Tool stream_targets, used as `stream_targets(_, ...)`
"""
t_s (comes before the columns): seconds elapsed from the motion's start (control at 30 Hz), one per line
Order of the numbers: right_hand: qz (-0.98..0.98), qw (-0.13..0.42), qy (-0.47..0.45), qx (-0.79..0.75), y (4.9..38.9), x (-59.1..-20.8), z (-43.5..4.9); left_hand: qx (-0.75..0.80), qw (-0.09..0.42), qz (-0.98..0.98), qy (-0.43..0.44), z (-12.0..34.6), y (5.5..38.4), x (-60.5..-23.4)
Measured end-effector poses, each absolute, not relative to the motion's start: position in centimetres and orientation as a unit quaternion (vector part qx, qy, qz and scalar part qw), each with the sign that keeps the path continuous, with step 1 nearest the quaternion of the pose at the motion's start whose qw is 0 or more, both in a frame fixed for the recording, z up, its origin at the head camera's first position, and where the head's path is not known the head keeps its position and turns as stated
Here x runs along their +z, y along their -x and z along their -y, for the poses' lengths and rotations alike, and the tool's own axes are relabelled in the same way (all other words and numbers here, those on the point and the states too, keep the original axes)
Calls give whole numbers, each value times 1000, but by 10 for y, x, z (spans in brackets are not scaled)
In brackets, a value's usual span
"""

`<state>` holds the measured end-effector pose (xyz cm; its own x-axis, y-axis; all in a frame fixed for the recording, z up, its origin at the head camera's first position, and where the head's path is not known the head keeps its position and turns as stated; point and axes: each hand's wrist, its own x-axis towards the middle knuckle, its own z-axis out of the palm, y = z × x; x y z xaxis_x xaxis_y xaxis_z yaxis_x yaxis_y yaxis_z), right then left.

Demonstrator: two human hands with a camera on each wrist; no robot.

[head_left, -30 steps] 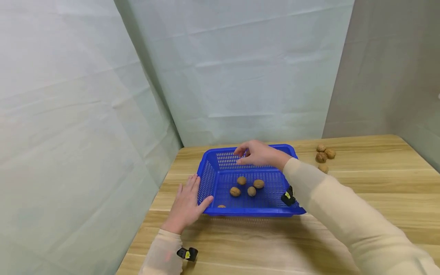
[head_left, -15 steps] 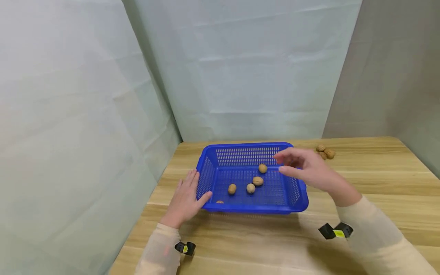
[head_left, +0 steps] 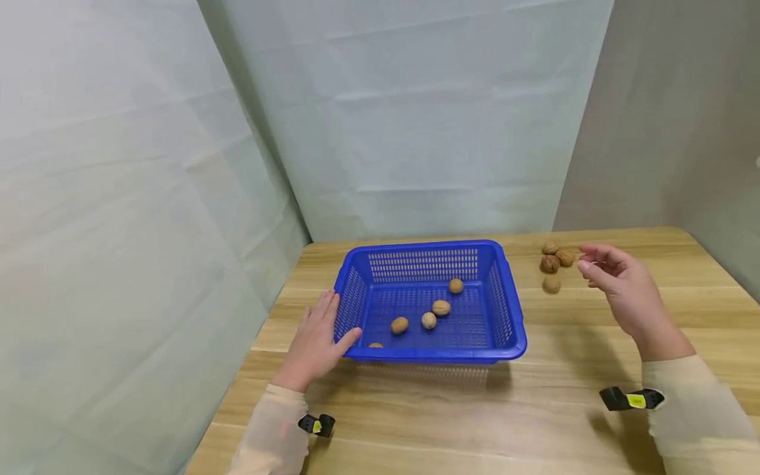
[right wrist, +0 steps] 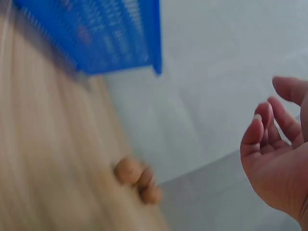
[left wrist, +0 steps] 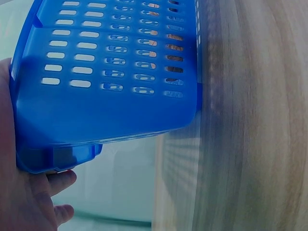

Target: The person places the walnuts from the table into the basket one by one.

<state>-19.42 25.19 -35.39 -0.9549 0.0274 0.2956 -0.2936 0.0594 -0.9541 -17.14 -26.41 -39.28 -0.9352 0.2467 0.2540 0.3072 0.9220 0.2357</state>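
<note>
Several walnuts (head_left: pixel 441 308) lie scattered on the floor of a blue plastic basket (head_left: pixel 427 355), one partly hidden behind its near wall. My left hand (head_left: pixel 315 343) rests on the basket's left rim near the front corner, fingers extended. In the left wrist view the same hand lies along the edge of the basket (left wrist: pixel 96 115). To the basket's right, several more walnuts (head_left: pixel 549 264) sit grouped on the table. Just right of that group my right hand (head_left: pixel 629 293) hovers with loosely bent fingers. Its palm and fingers (right wrist: pixel 279 154) hold nothing in the right wrist view.
A wooden table (head_left: pixel 427 422) carries everything. Pale cloth sheets (head_left: pixel 427 132) hang behind it and along the left side. A black strap-on camera (head_left: pixel 632 399) is worn on the right wrist, another (head_left: pixel 317 425) on the left.
My right hand has moved right, from over the basket to beside the loose walnuts. One walnut in the basket has shifted to the back right. The left hand stays on the rim.
</note>
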Motion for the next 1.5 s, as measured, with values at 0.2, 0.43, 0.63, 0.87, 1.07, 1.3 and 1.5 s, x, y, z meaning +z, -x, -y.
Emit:
stream_targets(0.2, 694, 96, -32, 713, 204, -377, -274, -142, 114, 972, 147, 264, 171, -393)
stream_targets(0.43, 789, 47, 6, 612, 216, -400, -285, -147, 117, 971, 149, 266, 171, -392)
stream_targets(0.63, 825, -26, 19, 564, 230, -414, -282, -150, 116, 971, 147, 267, 171, -392)
stream_targets(0.87, 860, -56, 40, 506, 251, -425, -270, -155, 113, 971, 144, 267, 170, -395)
stream_targets(1.07, 878, -66, 46, 471, 263, -427, -261, -158, 112, 971, 140, 267, 169, -396)
stream_targets(1.3, 900, -60, 34, 431, 264, -429, -258, -157, 108, 972, 138, 266, 170, -395)
stream_targets(1.5, 915, -51, 6, 400, 260, -434, -257, -155, 110, 971, 143, 265, 171, -393)
